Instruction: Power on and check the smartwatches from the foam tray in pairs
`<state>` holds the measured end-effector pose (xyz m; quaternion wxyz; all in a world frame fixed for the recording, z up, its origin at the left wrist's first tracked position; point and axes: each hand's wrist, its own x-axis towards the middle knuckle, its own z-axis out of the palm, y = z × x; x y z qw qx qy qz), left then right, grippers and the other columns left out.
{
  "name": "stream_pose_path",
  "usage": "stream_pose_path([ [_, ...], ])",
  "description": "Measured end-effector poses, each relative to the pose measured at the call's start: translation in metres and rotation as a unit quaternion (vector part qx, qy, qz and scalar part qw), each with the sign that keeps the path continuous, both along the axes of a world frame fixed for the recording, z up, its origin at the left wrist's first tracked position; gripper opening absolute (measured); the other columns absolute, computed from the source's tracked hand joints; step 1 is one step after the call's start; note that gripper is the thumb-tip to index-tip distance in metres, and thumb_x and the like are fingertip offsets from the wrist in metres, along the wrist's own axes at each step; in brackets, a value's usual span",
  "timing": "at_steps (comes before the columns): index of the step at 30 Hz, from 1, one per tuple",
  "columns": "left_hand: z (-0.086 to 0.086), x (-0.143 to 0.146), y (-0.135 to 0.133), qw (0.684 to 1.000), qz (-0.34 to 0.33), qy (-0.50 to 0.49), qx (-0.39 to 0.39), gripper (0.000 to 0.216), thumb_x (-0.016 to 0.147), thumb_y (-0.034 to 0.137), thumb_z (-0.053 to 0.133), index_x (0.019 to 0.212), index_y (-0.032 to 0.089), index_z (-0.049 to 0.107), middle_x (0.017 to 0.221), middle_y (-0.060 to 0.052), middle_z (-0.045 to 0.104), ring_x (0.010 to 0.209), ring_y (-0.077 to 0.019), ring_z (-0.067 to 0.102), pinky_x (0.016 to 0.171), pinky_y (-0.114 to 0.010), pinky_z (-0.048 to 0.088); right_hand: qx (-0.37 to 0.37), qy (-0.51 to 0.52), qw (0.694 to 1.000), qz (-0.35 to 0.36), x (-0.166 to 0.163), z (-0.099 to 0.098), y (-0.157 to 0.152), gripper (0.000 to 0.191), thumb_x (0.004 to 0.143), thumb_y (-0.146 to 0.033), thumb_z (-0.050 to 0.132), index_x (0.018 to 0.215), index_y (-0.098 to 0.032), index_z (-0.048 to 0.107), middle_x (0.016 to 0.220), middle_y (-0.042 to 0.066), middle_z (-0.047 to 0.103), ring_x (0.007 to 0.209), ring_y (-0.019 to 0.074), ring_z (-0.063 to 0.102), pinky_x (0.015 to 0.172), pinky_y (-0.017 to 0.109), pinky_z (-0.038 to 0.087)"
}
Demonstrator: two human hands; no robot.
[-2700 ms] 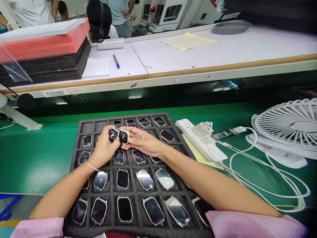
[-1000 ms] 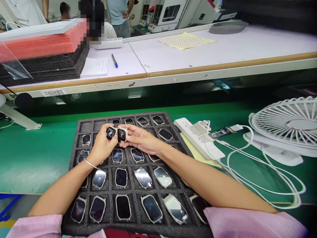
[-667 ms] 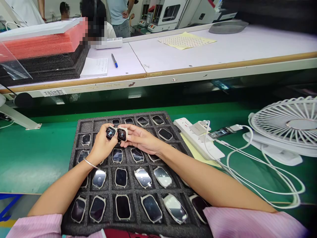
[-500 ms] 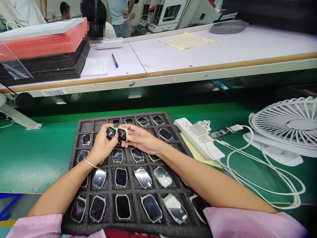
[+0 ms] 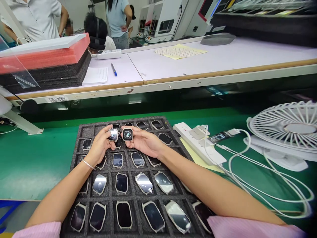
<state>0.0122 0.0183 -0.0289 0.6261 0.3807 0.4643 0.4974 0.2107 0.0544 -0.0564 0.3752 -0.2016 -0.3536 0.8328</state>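
Note:
Above the far part of a dark foam tray (image 5: 111, 197), each of my hands grips a strapless smartwatch. My left hand (image 5: 99, 145) is closed on one watch (image 5: 113, 135), whose screen catches a bright reflection. My right hand (image 5: 146, 141) pinches another watch (image 5: 127, 134) with a lit display facing me. The two held watches are a small gap apart. Below them, the tray's compartments hold many more watches without straps, such as a dark-screened one (image 5: 123, 215) at the front and a reflective one (image 5: 99, 184) left of the middle. My hands cover part of the tray's back rows.
Right of the tray lie a white power strip (image 5: 198, 142), a small plug-in meter (image 5: 220, 136), looping white cables (image 5: 277, 185) and a white fan (image 5: 292, 129). A raised shelf (image 5: 173, 74) runs across behind, with foam sheets (image 5: 44, 64) and a pen (image 5: 114, 69). People are beyond it.
My hands have moved slightly apart, separating the two watches. The left one has tilted and now reflects light; the right one turned to face me more squarely. The view has shifted a little.

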Motion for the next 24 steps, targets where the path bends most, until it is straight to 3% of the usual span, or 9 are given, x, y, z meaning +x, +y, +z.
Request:
stream_pose_path([
  [4,0.0004,0.0000,-0.0017,1.000,-0.017,-0.023,0.008,0.058,0.077,0.038,0.071,0.127,0.015,0.053,0.079,-0.001,0.069,0.057,-0.0159,0.069,0.060,-0.030,0.057,0.037,-0.040,0.998,-0.024,0.0007,-0.0006,-0.0034,0.039,0.086,-0.021,0.067,0.123,-0.019,0.060,0.091,0.005,0.071,0.073,0.0177,0.070,0.064,0.028,0.053],
  [8,-0.0001,0.0014,-0.0036,1.000,-0.016,-0.014,0.017,0.050,0.072,0.032,0.075,0.116,0.018,0.055,0.087,-0.001,0.071,0.062,-0.0170,0.073,0.064,-0.031,0.061,0.077,-0.070,0.993,-0.050,0.0000,-0.0003,-0.0067,0.039,0.079,-0.017,0.074,0.116,-0.021,0.062,0.093,0.002,0.070,0.069,0.0139,0.069,0.062,0.025,0.051],
  [13,0.0002,0.0041,-0.0057,0.999,-0.019,0.018,0.020,0.046,0.068,0.023,0.074,0.109,0.019,0.055,0.091,0.001,0.069,0.063,-0.0164,0.074,0.064,-0.028,0.062,0.110,-0.094,0.988,-0.048,-0.0002,0.0015,-0.0090,0.035,0.081,-0.016,0.072,0.114,-0.020,0.061,0.083,0.000,0.069,0.068,0.0131,0.068,0.062,0.025,0.051],
  [24,-0.0004,0.0041,-0.0060,0.999,-0.023,0.033,0.025,0.040,0.068,0.021,0.071,0.105,0.018,0.054,0.089,0.002,0.068,0.059,-0.0159,0.074,0.059,-0.027,0.064,0.118,-0.101,0.987,-0.038,0.0005,0.0001,-0.0096,0.037,0.079,-0.017,0.074,0.114,-0.019,0.060,0.083,0.000,0.071,0.067,0.0125,0.069,0.062,0.024,0.051],
])
